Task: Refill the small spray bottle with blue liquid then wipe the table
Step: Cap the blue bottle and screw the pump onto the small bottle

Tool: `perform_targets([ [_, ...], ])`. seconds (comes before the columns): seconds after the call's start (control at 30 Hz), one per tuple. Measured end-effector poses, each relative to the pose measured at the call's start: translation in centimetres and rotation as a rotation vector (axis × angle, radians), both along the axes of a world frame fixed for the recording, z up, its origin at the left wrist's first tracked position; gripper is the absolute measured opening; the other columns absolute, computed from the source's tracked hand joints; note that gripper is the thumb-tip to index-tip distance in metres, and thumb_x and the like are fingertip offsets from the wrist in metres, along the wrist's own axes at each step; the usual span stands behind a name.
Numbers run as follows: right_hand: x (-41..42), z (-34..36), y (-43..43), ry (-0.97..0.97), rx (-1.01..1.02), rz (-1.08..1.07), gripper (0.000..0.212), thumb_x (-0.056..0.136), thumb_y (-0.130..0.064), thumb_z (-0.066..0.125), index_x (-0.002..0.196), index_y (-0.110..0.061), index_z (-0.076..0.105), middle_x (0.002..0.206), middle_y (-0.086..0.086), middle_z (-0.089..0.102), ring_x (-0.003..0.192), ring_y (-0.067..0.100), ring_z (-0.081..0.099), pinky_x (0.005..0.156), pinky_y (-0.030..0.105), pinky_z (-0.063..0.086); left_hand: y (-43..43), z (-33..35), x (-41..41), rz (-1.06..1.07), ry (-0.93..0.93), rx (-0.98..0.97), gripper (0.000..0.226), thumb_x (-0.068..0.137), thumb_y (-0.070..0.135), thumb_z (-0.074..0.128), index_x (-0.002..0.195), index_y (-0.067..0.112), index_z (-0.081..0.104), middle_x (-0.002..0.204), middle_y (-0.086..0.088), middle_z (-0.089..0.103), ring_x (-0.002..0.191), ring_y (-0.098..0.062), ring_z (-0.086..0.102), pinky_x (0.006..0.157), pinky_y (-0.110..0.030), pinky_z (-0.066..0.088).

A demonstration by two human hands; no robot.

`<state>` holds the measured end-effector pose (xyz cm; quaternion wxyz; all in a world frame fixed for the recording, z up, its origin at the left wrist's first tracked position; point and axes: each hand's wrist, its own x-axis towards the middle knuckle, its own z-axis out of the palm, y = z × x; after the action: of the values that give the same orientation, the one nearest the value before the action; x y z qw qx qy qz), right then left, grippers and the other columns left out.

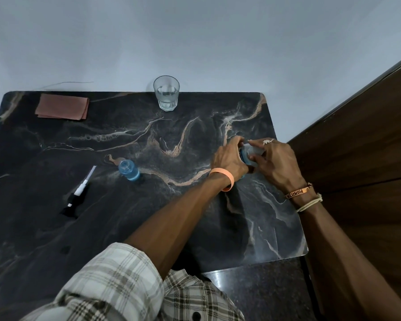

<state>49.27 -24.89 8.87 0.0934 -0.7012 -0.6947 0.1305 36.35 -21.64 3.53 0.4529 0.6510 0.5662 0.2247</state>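
The small spray bottle (129, 170) stands uncapped on the dark marble table (79, 228), left of centre, holding blue liquid. Its black and white spray head (79, 193) lies flat to the left. At the right side, both hands meet around a larger bottle of blue liquid (247, 155), which is mostly hidden by them. My left hand (228, 158) grips its top with curled fingers. My right hand (276, 161) holds the bottle from the right. A folded pink cloth (61, 106) lies at the far left corner.
A clear glass of water (166, 92) stands at the table's far edge, against a pale wall. A brown wooden panel (361, 147) rises along the right side. The table's near right corner ends above a dark floor.
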Motion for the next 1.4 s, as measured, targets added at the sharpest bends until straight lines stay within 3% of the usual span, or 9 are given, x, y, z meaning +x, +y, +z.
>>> perform_targets([
  [0.13,-0.1,0.2,-0.3,-0.038,0.004,0.016,0.041,0.093,-0.023,0.064,0.133,-0.014,0.061,0.125,0.011,0.065,0.112,0.025,0.061,0.094,0.028,0.045,0.0,0.2,0.1,-0.004,-0.010,-0.017,0.087,0.056,0.031,0.093,0.131,0.026,0.049,0.124,0.000,0.065,0.113,-0.026,0.061,0.095,-0.041,0.054],
  [0.47,-0.5,0.5,-0.4,-0.037,0.008,0.023,0.038,0.094,-0.024,0.063,0.130,-0.012,0.061,0.118,0.013,0.065,0.106,0.026,0.061,0.088,0.030,0.045,0.1,0.2,0.1,-0.014,0.017,-0.010,0.082,0.058,0.033,0.092,0.128,0.026,0.049,0.119,-0.001,0.067,0.109,-0.027,0.063,0.091,-0.042,0.055],
  [0.63,-1.3,0.1,-0.8,-0.041,0.112,0.015,0.021,0.091,-0.014,0.065,0.111,-0.006,0.069,0.104,0.015,0.067,0.094,0.030,0.064,0.076,0.024,0.039,-0.2,-0.1,0.3,0.010,0.006,0.015,0.077,0.060,0.032,0.091,0.124,0.027,0.050,0.115,-0.002,0.068,0.103,-0.027,0.066,0.085,-0.038,0.056],
  [0.73,-1.2,-0.2,-0.6,-0.005,0.056,-0.022,0.031,0.093,-0.017,0.063,0.123,-0.011,0.065,0.113,0.013,0.064,0.101,0.028,0.061,0.079,0.025,0.038,-0.2,-0.3,0.3,0.019,0.019,0.027,0.074,0.060,0.033,0.090,0.122,0.028,0.050,0.113,-0.001,0.069,0.101,-0.027,0.067,0.084,-0.039,0.058],
  [0.93,-1.7,-0.2,-0.3,-0.014,0.036,-0.072,0.031,0.093,-0.021,0.063,0.123,-0.013,0.064,0.113,0.013,0.064,0.101,0.026,0.061,0.079,0.024,0.037,-0.1,-0.6,0.3,0.009,0.013,0.024,0.073,0.060,0.034,0.090,0.122,0.029,0.051,0.114,-0.002,0.069,0.101,-0.026,0.066,0.084,-0.039,0.058],
  [1.17,-2.6,-0.2,-0.2,-0.113,0.052,-0.053,0.029,0.091,-0.014,0.064,0.119,-0.007,0.065,0.108,0.018,0.063,0.097,0.031,0.062,0.080,0.035,0.051,-0.6,-0.9,0.2,-0.015,0.008,0.075,0.070,0.065,0.035,0.086,0.125,0.029,0.049,0.113,-0.003,0.069,0.099,-0.027,0.067,0.084,-0.037,0.055],
  [1.3,-2.8,-0.2,-0.3,-0.096,0.042,-0.055,0.028,0.095,-0.017,0.058,0.120,-0.007,0.063,0.110,0.016,0.061,0.100,0.029,0.060,0.086,0.039,0.053,-0.8,-1.2,-0.7,-0.093,-0.005,0.080,0.078,0.067,0.037,0.085,0.132,0.027,0.044,0.116,-0.005,0.068,0.104,-0.028,0.066,0.089,-0.039,0.054],
  [1.4,-2.6,-0.1,-0.4,-0.089,0.044,-0.028,0.032,0.092,-0.017,0.063,0.121,-0.005,0.062,0.112,0.018,0.062,0.103,0.033,0.062,0.087,0.039,0.051,-1.3,-1.4,-2.0,-0.126,-0.032,0.041,0.087,0.066,0.039,0.087,0.138,0.026,0.038,0.124,-0.007,0.064,0.113,-0.029,0.061,0.096,-0.042,0.051],
])
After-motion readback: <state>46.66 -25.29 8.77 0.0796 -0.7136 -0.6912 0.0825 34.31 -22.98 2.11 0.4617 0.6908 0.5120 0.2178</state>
